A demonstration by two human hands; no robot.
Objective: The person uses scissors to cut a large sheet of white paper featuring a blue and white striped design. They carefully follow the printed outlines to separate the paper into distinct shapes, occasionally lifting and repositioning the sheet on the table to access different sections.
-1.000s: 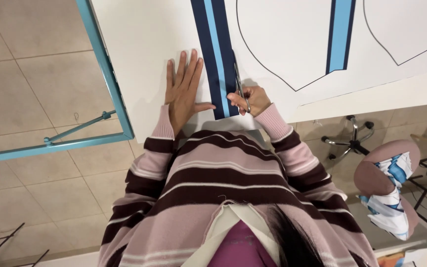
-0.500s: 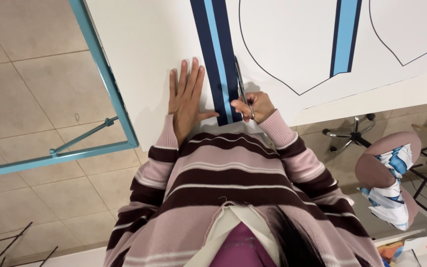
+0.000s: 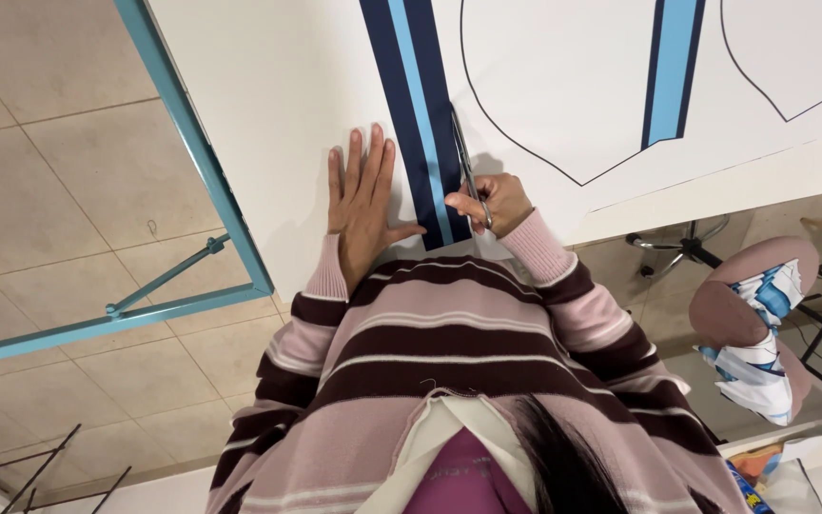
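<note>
A large white sheet [image 3: 287,105] with navy and light-blue stripes [image 3: 411,95] and black curved outlines lies over a table. My left hand [image 3: 363,205] lies flat, fingers spread, pressing the sheet just left of the stripe. My right hand [image 3: 497,205] holds a pair of metal scissors [image 3: 465,167], blades pointing away from me along the stripe's right edge near the sheet's near edge. Both arms wear a pink and dark-maroon striped sweater.
A teal metal table frame [image 3: 202,171] runs along the sheet's left side over a beige tiled floor. At right stand a pink round stool [image 3: 744,295] with blue-white cloth [image 3: 758,366] draped on it and a chair base [image 3: 687,243].
The view has shifted slightly; both hands stay in the same spots on the sheet, with the scissors still beside the stripe.
</note>
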